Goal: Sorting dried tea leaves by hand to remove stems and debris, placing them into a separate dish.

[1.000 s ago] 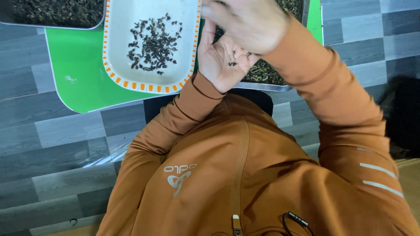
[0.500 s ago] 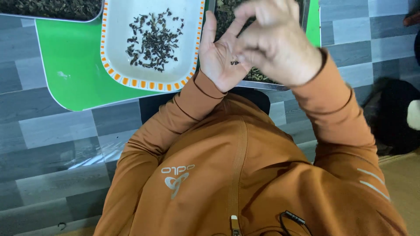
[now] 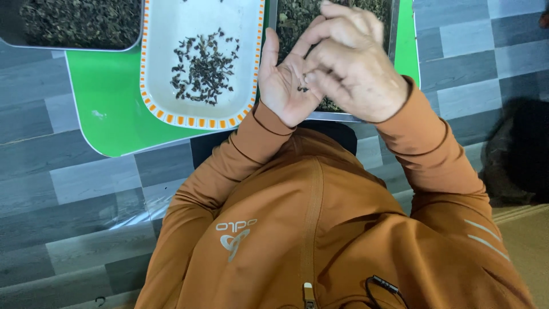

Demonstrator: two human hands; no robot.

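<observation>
I'm looking down on my left hand (image 3: 286,86), palm up and fingers loosely spread, with a few dark dried leaf bits (image 3: 303,88) lying in the hollow of the palm. My right hand (image 3: 351,66) sits just over it, fingers curled and bunched down at those bits; I can't tell whether the tips actually pinch one. The bits are too small to read any long axis or heading. Under both hands is a metal tray (image 3: 392,34) filled with the same dark leaves. Just left of it, the white dish with an orange-dashed rim (image 3: 171,117) holds a loose scatter of dark leaves. Both rest on a green tray (image 3: 108,114). Far left, another tray (image 3: 80,23) is heaped with leaves.
</observation>
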